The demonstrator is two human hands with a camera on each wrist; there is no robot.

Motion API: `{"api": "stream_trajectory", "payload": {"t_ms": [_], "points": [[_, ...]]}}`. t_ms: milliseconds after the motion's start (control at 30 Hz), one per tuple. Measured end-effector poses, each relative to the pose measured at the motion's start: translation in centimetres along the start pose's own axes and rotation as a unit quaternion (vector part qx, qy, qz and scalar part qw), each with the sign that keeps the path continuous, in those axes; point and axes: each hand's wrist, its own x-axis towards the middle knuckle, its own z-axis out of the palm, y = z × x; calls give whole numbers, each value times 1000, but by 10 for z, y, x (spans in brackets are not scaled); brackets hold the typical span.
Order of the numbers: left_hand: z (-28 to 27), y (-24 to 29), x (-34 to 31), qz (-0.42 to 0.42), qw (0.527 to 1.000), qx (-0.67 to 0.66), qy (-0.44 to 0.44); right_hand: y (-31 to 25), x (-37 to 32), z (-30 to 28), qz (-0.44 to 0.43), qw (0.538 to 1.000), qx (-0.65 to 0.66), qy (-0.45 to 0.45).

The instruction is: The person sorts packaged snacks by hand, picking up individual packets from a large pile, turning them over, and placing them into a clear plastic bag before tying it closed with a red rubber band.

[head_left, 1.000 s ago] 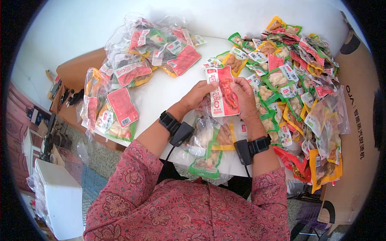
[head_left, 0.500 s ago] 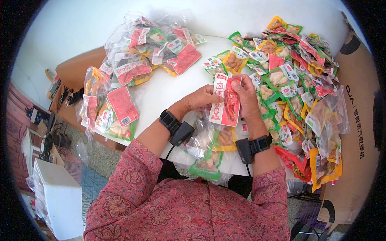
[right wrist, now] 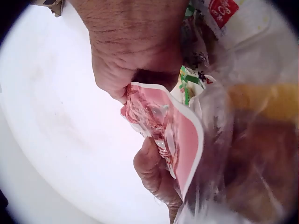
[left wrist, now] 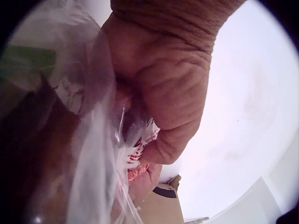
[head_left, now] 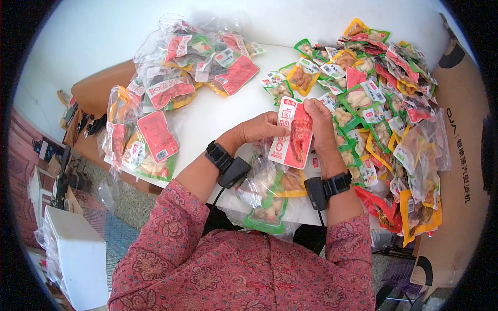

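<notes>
A red and white vacuum food packet (head_left: pixel 300 136) is held upright between the two hands, its printed face toward the head camera. My right hand (head_left: pixel 322 123) pinches its upper right edge, thumb in front. On its left side, my left hand (head_left: pixel 258 127) grips it with the thumb across the printed lettering; its other fingers are hidden behind. Below the hands, a clear plastic bag (head_left: pixel 254 181) with green- and yellow-edged packets lies at the table's front edge. In the left wrist view, the bag's loose film (left wrist: pixel 96 154) reaches up beside the left hand.
A large heap of loose food packets (head_left: pixel 358 101) covers the table's right side. Filled clear bags (head_left: pixel 171 93) stand at the back left, and another filled bag (head_left: pixel 140 140) sits at the left edge. A cardboard box (head_left: pixel 456 155) stands along the right, against the white table (head_left: pixel 207 119).
The red packet has come down slightly toward the body and tilted, its top now leaning right. My right hand has shifted its hold toward the packet's top corner.
</notes>
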Motion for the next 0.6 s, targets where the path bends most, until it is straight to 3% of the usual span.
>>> {"api": "stream_trajectory", "payload": {"t_ms": [100,267,367,433,600], "points": [[1,-2,2,-5,999,-36,1,0,1,-1,-14,1000,-5,15],[6,4,-2,66,994,-88,-9,5,6,-7,-39,998,34,41],[1,5,0,49,998,-48,1,4,6,-7,-35,997,46,47],[-5,-3,6,54,998,-42,13,5,6,-8,-43,998,49,3],[-1,-3,4,73,994,-82,6,4,7,-7,-50,999,1,-3]]}}
